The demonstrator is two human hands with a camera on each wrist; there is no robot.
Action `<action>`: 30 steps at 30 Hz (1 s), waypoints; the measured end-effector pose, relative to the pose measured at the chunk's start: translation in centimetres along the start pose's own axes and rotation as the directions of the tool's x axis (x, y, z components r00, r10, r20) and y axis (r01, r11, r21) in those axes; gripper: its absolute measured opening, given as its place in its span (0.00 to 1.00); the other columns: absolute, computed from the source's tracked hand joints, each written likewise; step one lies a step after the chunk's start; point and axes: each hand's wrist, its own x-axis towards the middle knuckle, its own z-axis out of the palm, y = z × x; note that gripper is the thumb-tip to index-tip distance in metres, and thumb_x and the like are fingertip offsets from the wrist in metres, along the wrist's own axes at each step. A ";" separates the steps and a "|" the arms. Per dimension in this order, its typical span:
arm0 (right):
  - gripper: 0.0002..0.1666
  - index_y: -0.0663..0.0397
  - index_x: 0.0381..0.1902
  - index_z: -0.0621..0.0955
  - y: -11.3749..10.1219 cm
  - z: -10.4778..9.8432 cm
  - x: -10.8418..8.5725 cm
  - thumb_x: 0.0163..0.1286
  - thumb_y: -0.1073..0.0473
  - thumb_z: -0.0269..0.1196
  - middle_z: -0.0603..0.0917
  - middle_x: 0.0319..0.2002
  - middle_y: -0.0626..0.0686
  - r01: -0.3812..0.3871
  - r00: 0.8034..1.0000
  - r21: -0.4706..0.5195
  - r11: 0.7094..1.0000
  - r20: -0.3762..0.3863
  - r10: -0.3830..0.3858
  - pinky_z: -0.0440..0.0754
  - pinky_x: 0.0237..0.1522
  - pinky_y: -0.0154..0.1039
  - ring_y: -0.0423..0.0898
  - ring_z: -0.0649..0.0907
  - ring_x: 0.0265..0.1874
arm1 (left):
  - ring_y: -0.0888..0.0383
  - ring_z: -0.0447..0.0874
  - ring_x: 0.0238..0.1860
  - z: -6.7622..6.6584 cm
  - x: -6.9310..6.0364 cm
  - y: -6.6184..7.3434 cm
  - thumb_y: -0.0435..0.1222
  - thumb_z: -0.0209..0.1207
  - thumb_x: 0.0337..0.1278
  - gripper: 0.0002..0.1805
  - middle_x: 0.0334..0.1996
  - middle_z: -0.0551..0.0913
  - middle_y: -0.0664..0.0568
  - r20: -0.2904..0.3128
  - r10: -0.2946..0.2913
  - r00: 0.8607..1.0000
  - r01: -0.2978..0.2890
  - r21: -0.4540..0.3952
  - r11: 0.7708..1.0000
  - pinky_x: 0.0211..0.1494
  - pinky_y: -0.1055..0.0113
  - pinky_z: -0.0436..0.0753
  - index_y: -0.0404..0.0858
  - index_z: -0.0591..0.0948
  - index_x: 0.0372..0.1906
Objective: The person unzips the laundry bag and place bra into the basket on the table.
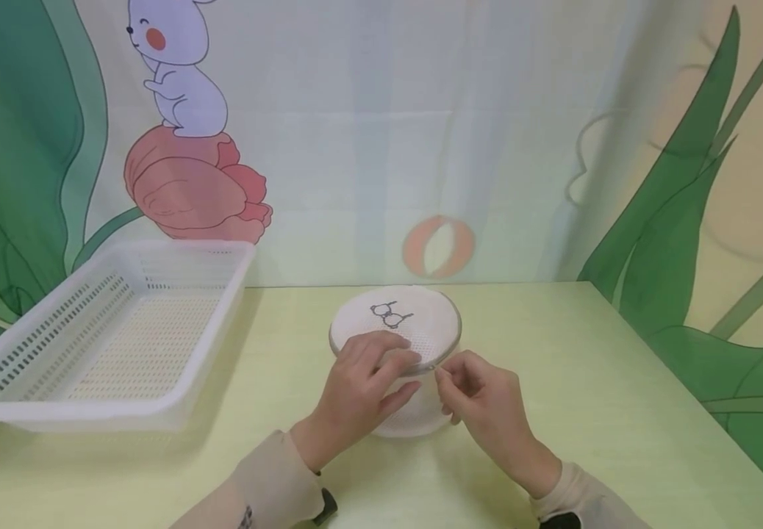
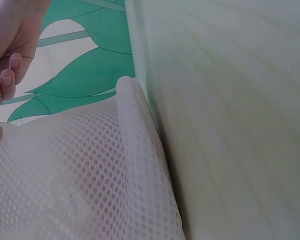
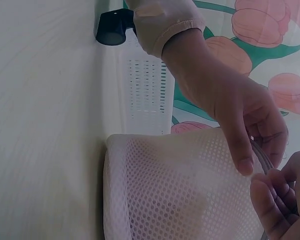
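Observation:
A round white mesh laundry bag [image 1: 431, 319] stands on the table, with a small bra outline drawn on its top. Grey zipper tape [image 3: 261, 154] runs around the top rim. My left hand [image 1: 363, 378] holds the bag's near rim, fingers over the top and thumb against the mesh side. At the rim's near right, my right hand [image 1: 487, 400] pinches what looks like the zipper pull, mostly hidden by the fingertips. The left wrist view shows the mesh side [image 2: 97, 155] close up, with the right hand [image 2: 12, 65] at the upper left.
A white perforated plastic basket [image 1: 100, 411] stands at the table's left side. Behind the pale yellow-green table [image 1: 606, 411] hangs a printed curtain [image 1: 368, 147] with a rabbit, flowers and leaves. A dark wrist device [image 3: 112, 27] sits at the left sleeve.

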 end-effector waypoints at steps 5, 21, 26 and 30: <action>0.09 0.57 0.28 0.79 0.1 0.0 -0.1 0.59 0.75 0.62 0.79 0.16 0.48 0.026 1.000 0.021 0.999 0.010 -0.027 0.74 0.12 0.26 0.37 0.76 0.11 | 0.52 0.79 0.44 0.2 0.0 0.0 0.36 0.72 0.42 0.16 0.41 0.80 0.49 0.002 -0.009 1.000 0.009 0.011 1.000 0.50 0.60 0.79 0.38 0.80 0.39; 0.10 0.57 0.28 0.79 -0.1 0.2 -0.3 0.59 0.76 0.62 0.79 0.16 0.47 0.053 0.998 0.039 0.998 0.012 -0.053 0.74 0.12 0.26 0.36 0.76 0.11 | 0.53 0.80 0.43 0.2 -0.2 -0.1 0.33 0.72 0.41 0.15 0.40 0.80 0.50 0.014 -0.003 1.000 0.002 0.029 1.000 0.50 0.61 0.79 0.39 0.79 0.37; 0.10 0.57 0.28 0.79 -0.1 0.3 -0.4 0.59 0.77 0.62 0.79 0.16 0.47 0.061 0.998 0.035 0.998 0.017 -0.062 0.74 0.11 0.26 0.36 0.76 0.10 | 0.53 0.79 0.42 0.2 -0.5 -0.4 0.33 0.71 0.40 0.14 0.39 0.80 0.50 0.007 0.015 1.000 -0.015 0.023 1.000 0.49 0.60 0.79 0.39 0.80 0.36; 0.11 0.57 0.28 0.78 -0.2 0.5 -0.3 0.58 0.77 0.62 0.78 0.15 0.47 0.072 0.997 0.032 0.997 0.021 -0.073 0.73 0.11 0.25 0.36 0.75 0.10 | 0.53 0.79 0.41 0.1 -0.7 -0.7 0.30 0.70 0.39 0.14 0.38 0.80 0.50 -0.010 0.038 0.999 -0.037 0.022 0.999 0.47 0.60 0.78 0.39 0.80 0.35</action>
